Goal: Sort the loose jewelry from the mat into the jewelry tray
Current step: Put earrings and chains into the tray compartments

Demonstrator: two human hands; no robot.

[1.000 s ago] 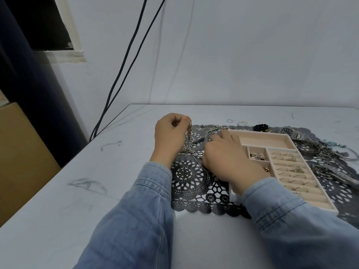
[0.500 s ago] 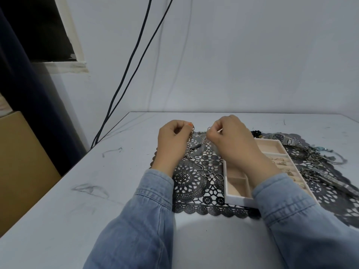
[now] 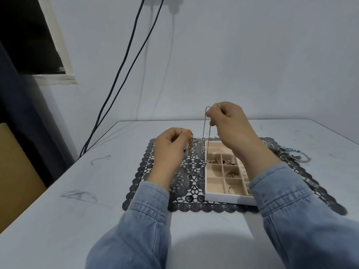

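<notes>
My tray sits nearest me on the right part of the lace mat, some small pieces already in its cells. My left hand pinches a gold chain above the mat. Higher up, my right hand pinches a thin silver chain, which hangs down beside the tray's left edge. More jewelry lies at the mat's far right.

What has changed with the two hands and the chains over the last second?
The right hand rose from the mat, pinching a thin silver chain and lifting it so it hangs beside the jewelry tray. The left hand kept its pinch on the gold chain, staying low over the mat.
</notes>
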